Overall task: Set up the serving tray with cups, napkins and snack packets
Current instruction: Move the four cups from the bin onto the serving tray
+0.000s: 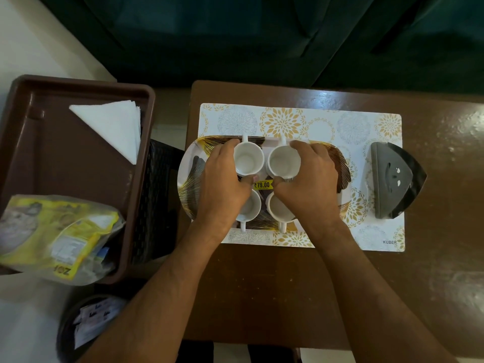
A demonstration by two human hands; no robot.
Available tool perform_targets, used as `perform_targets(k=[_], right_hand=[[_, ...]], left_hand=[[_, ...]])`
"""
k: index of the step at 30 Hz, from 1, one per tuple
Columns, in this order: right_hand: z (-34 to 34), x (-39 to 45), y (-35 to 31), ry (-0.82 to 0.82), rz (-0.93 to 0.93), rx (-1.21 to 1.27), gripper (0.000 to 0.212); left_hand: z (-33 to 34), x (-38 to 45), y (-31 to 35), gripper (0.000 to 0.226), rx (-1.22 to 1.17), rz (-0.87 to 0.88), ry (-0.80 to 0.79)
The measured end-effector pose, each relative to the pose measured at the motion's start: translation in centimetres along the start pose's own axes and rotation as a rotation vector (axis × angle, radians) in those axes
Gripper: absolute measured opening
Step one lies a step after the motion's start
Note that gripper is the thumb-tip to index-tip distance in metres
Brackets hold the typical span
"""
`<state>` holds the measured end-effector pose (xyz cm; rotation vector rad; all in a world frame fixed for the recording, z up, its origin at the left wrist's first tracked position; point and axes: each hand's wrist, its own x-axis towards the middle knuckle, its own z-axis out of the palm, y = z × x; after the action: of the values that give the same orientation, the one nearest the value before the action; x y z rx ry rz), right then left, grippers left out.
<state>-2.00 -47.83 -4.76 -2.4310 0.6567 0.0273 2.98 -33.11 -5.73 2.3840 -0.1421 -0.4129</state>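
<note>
— Listing tray contents: patterned serving tray point(192, 163) on placemat point(340, 121), four white cups; left hand point(222, 184) wraps far-left cup point(248, 159), right hand point(311, 176) wraps far-right cup point(283, 160)
— Off-tray items: napkins point(112, 124), snack packets point(52, 231), apparently unopened, in brown bin point(78, 85)

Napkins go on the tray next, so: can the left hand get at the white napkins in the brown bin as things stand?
Probably yes. The napkins lie uncovered in the brown bin, on that hand's side, but the left hand must first let go of its cup.
</note>
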Motion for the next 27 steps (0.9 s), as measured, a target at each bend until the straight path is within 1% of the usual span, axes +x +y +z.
perform_targets(k=[15, 20, 27], right_hand=[[0.3, -0.5, -0.1, 0.051, -0.005, 0.002, 0.069], [0.5, -0.6, -0.2, 0.069, -0.003, -0.009, 0.064], [0.7, -1.0, -0.2, 0.049, -0.004, 0.005, 0.074]], left_hand=[[-0.3, 0.2, -0.1, 0.070, -0.002, 0.021, 0.000], [-0.5, 0.3, -0.2, 0.070, 0.000, 0.021, -0.009], [-0.4, -0.1, -0.6, 0.073, 0.000, 0.020, 0.002]])
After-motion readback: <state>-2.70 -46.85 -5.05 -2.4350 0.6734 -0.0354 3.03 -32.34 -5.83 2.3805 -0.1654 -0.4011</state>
